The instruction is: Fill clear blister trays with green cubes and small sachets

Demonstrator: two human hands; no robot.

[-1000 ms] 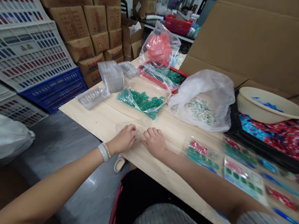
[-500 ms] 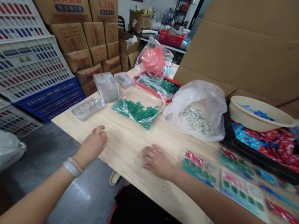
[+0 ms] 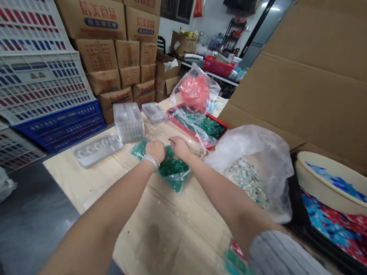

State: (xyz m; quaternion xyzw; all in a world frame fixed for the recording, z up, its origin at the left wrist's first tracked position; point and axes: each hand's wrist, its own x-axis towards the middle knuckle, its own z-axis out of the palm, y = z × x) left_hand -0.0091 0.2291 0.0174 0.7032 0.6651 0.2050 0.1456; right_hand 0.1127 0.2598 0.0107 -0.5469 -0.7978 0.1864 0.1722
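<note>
A clear plastic bag of green pieces (image 3: 175, 171) lies flat on the tabletop, both hands over its far part. My left hand (image 3: 155, 151), a pale bangle at its wrist, is closed with fingers curled down among the green pieces; what they grip is hidden. Close on its right, my right hand (image 3: 180, 148) reaches over the bag with fingers partly stretched and apart, nothing visible in them. Beyond stands a red-rimmed tray (image 3: 187, 130) with more green pieces under clear plastic.
Left of the bag are a clear moulded tray (image 3: 98, 150) and stacked clear trays (image 3: 129, 121). A whitish bag of small pieces (image 3: 247, 178) sits at right, near a cream basin (image 3: 334, 191). Filled packs (image 3: 239, 264) lie under my right forearm. Cardboard (image 3: 306, 76) rises behind.
Both hands have moved forward from the near part of the table onto the bag of green pieces. My left hand has closed. The view has shifted, showing fewer packs at the right.
</note>
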